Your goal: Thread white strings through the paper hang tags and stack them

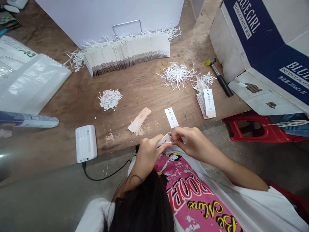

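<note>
A small white hang tag (165, 140) with printed text is held low, at the table's near edge. My left hand (147, 154) is closed on it, thumb in front. At the tag's right end, the thumb and fingers of my right hand (190, 141) are pinched together; what lies between the fingertips is partly hidden. Just beyond my hands a single white tag (171, 117) lies flat. Left of it is a small fanned stack of tan tags (139, 120). To the right, a bundle of tags (206, 103) has white strings attached at its top.
A long row of strung tags (127, 53) stands at the back. Nearby are loose white strings (178, 74), a heap of paper bits (110, 99), a black-handled hammer (224, 84), a power bank (86, 143) with a cable, a plastic bag (38, 87) and a beer carton (265, 42).
</note>
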Demonstrator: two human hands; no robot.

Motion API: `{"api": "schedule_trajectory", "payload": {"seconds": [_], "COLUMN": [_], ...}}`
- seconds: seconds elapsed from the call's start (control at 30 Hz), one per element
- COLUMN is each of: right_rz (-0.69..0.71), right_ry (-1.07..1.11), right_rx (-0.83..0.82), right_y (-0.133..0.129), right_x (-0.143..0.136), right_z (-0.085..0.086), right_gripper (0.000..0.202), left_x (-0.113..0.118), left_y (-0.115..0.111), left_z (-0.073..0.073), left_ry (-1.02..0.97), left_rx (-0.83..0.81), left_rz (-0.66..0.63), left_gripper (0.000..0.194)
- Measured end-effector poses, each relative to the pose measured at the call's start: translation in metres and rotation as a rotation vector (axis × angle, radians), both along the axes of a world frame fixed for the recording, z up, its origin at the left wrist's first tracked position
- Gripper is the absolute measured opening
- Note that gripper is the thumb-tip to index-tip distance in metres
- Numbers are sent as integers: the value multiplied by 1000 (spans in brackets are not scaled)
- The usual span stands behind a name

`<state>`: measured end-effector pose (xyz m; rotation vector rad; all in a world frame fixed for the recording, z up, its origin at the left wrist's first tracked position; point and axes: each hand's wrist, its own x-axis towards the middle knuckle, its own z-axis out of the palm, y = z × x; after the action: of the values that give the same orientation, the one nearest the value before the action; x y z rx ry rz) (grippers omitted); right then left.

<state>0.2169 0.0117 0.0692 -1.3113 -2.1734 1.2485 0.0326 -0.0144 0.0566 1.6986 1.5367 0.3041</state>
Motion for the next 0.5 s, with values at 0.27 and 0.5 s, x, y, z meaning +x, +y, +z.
{"api": "schedule_trajectory", "payload": {"seconds": [0.27, 0.5], "right_rz": [-121, -95], "right_ry": [76, 170], "right_rx": [-103, -275], "right_y": [-2, -2], "right_x": [3, 10], "right_z": [-9, -7], "right_gripper": [19, 24], "left_x": [5, -1], "left_y": [0, 6], "left_z": [-7, -11], "left_ry": [-123, -192], "left_rx": [-33, -104], "left_rz": [34, -54], "left_gripper": [30, 34]}}
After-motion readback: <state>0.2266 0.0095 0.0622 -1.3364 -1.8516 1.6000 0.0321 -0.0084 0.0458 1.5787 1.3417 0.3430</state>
